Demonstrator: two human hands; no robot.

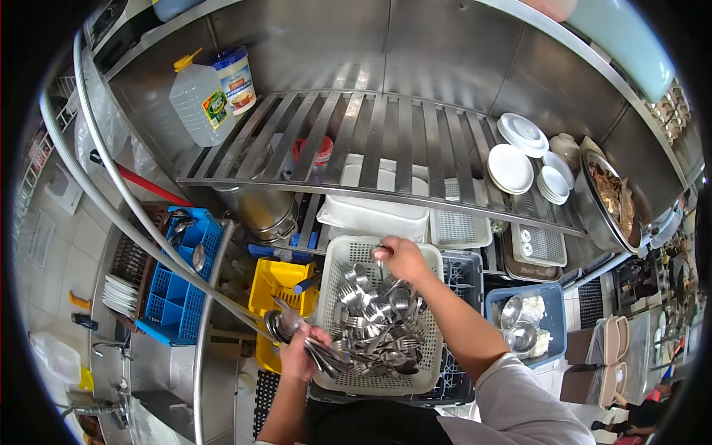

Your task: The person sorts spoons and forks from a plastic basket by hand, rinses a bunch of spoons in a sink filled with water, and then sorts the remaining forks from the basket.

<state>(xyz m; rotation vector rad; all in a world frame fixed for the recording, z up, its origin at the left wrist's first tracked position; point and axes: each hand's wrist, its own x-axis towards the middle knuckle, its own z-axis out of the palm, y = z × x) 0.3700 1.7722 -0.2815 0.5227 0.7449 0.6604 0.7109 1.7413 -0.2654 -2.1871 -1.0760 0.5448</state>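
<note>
A white perforated basket [334, 274] in front of me holds a heap of forks and spoons [371, 315]. My left hand [297, 361] is closed around a bunch of spoons [326, 354] at the basket's left side, their bowls fanned out to the upper left and their handles over the basket. Over the far part of the basket, my right hand [408, 261] pinches a spoon [381, 254]; the fingers partly hide it.
A slatted steel shelf [404, 141] runs above the basket, with white plates [512, 169] at right. Yellow baskets [271, 285] stand at left, near a blue cutlery rack [174, 293]. At right sits a grey-blue tub [552, 297] with metal bowls. A metal rail [199, 371] edges the sink.
</note>
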